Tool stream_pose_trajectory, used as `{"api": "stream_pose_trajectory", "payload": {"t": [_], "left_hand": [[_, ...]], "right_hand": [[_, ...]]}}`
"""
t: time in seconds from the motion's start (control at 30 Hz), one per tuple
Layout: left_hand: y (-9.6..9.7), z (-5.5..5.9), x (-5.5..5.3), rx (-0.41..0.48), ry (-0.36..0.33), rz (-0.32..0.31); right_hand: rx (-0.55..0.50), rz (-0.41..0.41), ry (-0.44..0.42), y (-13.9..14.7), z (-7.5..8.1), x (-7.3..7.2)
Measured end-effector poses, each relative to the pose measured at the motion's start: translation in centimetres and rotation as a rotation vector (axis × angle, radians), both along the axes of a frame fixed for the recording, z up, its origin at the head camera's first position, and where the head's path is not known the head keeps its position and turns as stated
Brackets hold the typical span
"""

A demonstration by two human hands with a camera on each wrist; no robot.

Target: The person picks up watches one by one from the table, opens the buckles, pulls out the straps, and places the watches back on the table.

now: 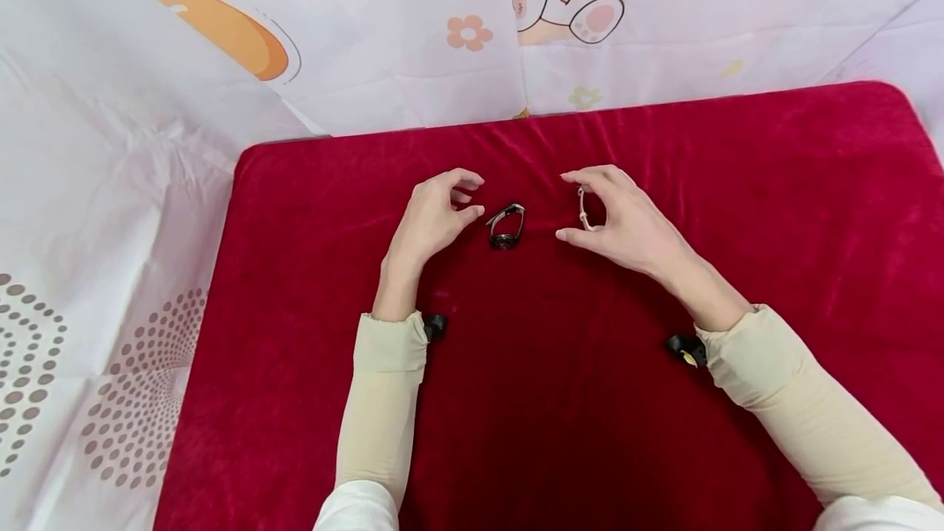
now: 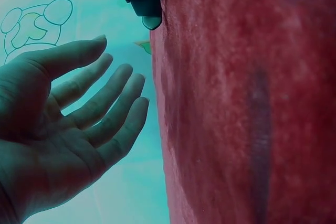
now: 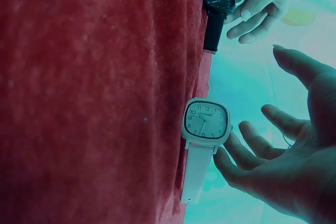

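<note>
A black wristwatch [image 1: 505, 242] with a dark strap stands on the red cloth, its strap curved into a loop. Left of it is my left hand [image 1: 435, 215], fingers loosely bent and apart from the watch; the left wrist view shows nothing in the palm. My right hand [image 1: 630, 220] arches around a white wristwatch [image 3: 206, 121], thumb on the near side and fingers on the far side. That watch has a squarish pale dial with numerals and a white strap. In the right wrist view the fingertips overlap the edge of its case, without a pinch on it.
Red velvety cloth [image 1: 546, 400] covers the table. A white printed curtain [image 1: 413, 72] hangs behind its far edge and along the left side. Dark wrist cameras sit at both cuffs, the right one [image 1: 686, 348] low over the cloth.
</note>
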State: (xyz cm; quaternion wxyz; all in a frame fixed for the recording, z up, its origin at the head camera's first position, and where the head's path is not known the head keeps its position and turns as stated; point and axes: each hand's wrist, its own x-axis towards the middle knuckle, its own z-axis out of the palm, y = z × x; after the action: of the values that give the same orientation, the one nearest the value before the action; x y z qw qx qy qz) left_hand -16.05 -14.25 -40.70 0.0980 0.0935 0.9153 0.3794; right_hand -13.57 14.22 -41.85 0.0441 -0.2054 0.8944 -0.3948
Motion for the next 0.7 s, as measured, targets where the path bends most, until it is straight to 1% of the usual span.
{"api": "stream_pose_trajectory", "payload": {"t": [0.2,0.33,0.57,0.7], "left_hand": [[-0.25,0.04,0.16,-0.008,-0.008,0.010],[-0.37,-0.03,0.21,-0.004,-0.003,0.011],[-0.70,-0.42,0.30,0.004,-0.027,0.014],[-0.88,-0.62,0.22,0.008,-0.021,0.007]], "right_hand": [[-0.004,0.009,0.002,-0.16,-0.04,-0.05],[0.005,0.020,0.019,-0.34,-0.13,-0.12],[-0.020,0.050,0.033,-0.72,-0.41,0.03],[-0.018,0.049,0.023,-0.93,-0.32,0.05]]}}
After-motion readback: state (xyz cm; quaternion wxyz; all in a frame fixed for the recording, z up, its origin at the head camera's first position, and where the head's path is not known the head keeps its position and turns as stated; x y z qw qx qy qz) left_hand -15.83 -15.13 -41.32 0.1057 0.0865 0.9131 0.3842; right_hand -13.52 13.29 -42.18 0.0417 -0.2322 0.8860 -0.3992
